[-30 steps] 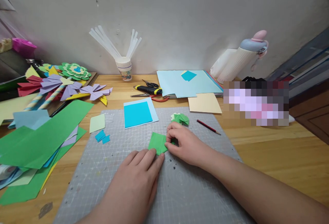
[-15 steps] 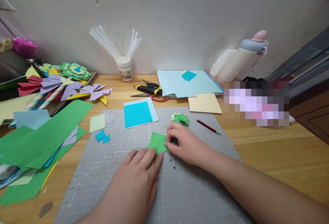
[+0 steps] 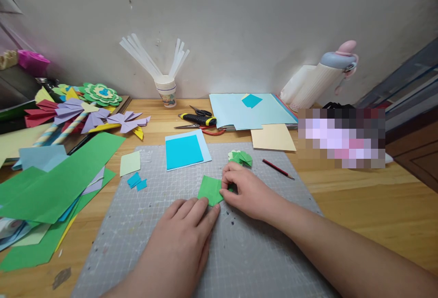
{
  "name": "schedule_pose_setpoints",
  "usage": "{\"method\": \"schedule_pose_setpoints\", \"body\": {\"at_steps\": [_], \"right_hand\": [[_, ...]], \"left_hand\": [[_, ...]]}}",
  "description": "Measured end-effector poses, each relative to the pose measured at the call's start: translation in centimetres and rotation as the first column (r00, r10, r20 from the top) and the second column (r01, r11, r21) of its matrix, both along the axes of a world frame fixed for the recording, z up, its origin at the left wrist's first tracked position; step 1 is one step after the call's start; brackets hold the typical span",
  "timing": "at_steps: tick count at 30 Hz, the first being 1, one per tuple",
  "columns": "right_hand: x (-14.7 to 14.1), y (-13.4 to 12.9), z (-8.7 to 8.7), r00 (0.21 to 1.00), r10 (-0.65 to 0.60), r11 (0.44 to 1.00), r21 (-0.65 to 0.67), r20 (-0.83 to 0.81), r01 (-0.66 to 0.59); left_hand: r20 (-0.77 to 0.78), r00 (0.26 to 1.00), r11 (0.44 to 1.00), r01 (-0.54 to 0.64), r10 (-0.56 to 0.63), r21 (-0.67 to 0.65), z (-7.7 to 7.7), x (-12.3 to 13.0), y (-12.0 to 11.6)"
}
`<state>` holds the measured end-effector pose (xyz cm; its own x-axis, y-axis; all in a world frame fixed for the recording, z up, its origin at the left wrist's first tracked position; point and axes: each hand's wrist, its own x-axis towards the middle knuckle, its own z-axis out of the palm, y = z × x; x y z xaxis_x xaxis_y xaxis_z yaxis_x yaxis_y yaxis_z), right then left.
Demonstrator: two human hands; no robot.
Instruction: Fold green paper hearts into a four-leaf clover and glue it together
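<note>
A small green square of paper [image 3: 210,190] with crease lines lies on the grey cutting mat [image 3: 239,261]. My left hand [image 3: 188,225] rests palm down below it, fingers stretched out, with fingertips touching its lower edge. At the paper's right edge, my right hand [image 3: 248,192] is closed in a pinch, its thumb and index finger on that edge and partly covering it. Just beyond the right hand sits a green paper piece with a pale scalloped edge [image 3: 242,158], and a dark red pencil [image 3: 278,169] lies to its right.
Blue paper squares [image 3: 185,152] and small blue scraps [image 3: 134,180] lie on the mat. Behind are scissors and a black-yellow cutter [image 3: 198,119], a cup of white sticks [image 3: 166,95] and light blue sheets [image 3: 236,111]. Green paper [image 3: 68,179] is piled at left; a bottle [image 3: 315,83] leans right.
</note>
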<state>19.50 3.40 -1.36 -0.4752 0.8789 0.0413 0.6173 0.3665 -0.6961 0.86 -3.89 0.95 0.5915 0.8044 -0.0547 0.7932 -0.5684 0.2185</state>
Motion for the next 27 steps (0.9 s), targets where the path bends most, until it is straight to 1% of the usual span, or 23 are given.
{"method": "schedule_pose_setpoints", "body": {"at_steps": [16,27], "right_hand": [[0.02,0.04,0.07,1.000,0.001,1.000,-0.011,0.016,-0.001],[-0.04,0.00,0.07,1.000,-0.003,1.000,0.000,0.009,0.003]], "left_hand": [[-0.027,1.000,0.999,0.006,-0.005,0.031,-0.29,-0.02,-0.08],[0.015,1.000,1.000,-0.013,0.013,0.026,-0.18,-0.12,-0.05]]}}
